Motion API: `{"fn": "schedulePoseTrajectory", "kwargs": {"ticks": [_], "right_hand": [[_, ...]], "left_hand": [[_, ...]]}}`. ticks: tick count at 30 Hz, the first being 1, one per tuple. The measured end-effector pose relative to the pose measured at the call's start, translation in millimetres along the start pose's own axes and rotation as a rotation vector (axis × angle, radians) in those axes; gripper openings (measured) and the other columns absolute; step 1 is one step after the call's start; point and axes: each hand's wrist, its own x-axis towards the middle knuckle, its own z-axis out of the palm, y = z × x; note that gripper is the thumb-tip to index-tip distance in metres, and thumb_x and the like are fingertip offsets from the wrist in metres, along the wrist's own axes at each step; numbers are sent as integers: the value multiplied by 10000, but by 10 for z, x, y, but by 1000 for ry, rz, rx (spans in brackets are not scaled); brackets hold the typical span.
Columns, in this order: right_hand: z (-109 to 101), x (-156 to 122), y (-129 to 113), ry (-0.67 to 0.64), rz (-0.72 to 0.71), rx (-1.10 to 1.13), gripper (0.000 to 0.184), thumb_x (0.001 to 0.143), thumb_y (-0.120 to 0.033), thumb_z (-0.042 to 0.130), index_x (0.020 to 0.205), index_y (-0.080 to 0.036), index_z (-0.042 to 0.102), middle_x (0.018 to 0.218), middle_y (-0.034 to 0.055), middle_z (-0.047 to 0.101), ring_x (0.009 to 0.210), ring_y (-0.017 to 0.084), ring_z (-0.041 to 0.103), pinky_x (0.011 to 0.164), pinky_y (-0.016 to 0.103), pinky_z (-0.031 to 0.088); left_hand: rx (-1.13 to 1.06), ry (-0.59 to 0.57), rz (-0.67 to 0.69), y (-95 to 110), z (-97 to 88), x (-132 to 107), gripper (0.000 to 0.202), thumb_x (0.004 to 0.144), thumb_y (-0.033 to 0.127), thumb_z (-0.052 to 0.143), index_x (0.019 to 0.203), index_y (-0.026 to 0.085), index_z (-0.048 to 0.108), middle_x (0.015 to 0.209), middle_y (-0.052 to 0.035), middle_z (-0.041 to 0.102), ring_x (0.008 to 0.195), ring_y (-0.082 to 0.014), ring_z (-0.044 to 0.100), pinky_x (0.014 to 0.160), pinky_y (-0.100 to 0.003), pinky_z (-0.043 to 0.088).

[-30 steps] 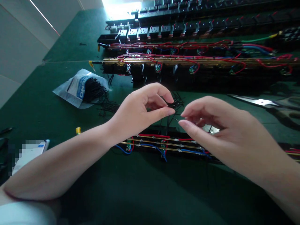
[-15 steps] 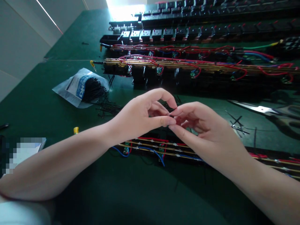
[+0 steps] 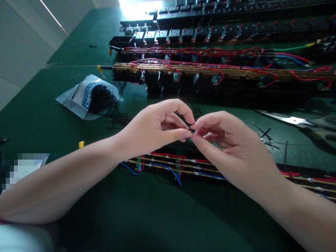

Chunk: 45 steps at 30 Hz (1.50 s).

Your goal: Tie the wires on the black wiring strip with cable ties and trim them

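My left hand [image 3: 154, 127] is closed in a pinch on a small bunch of thin black cable ties [image 3: 189, 120]. My right hand [image 3: 231, 147] meets it fingertip to fingertip, thumb and forefinger pinched at the same bunch. Both hands hover above a long black power strip [image 3: 168, 164] with brass bars and red and blue wires, lying open on the green table [image 3: 157, 217].
A clear bag of black ties [image 3: 90, 98] lies at the left, with loose ties [image 3: 119, 120] spilled beside it. Scissors [image 3: 296, 121] and cut tie ends [image 3: 265, 136] lie at the right. Rows of wired power strips [image 3: 210, 68] fill the back. A phone [image 3: 23, 168] lies at the far left.
My right hand has moved left from a gap of several centimetres until its fingertips meet my left hand's pinch. The left hand has stayed almost in place.
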Motion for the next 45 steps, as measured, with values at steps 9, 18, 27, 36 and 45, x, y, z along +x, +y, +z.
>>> {"fn": "schedulePoseTrajectory", "kwargs": {"ticks": [9,18,27,36,45], "right_hand": [[-15,2,-32,-15,19,42,45,925,-225,695,965,-229,674,896,4,699,742,145,671,627,273,567],[-24,-8,-11,-2,53,33,16,945,-237,694,952,-224,686,891,25,731,762,168,694,630,292,581],[-87,-88,-127,35,-147,35,154,901,-135,707,929,-280,663,884,-23,718,780,153,680,642,299,575],[-55,-92,-36,61,21,165,109,916,-188,709,901,-292,678,871,-17,693,727,149,669,669,303,607],[-66,-86,-37,79,-32,141,101,931,-188,703,933,-281,666,909,-6,682,763,152,670,667,312,597]], "left_hand": [[72,17,-8,37,14,-9,162,863,139,759,986,204,677,877,36,759,812,-131,783,758,-225,665],[42,24,-10,52,16,9,110,864,105,708,927,190,678,844,32,737,759,-114,757,718,-213,656],[161,136,47,21,28,37,97,892,100,636,915,181,683,841,18,714,764,-109,722,695,-214,623],[256,280,68,10,-15,43,98,919,122,604,939,180,681,890,-2,679,836,-120,682,754,-236,573],[591,123,-10,-73,-28,41,150,892,104,602,972,184,701,910,1,655,689,-104,498,637,-253,410]]}}
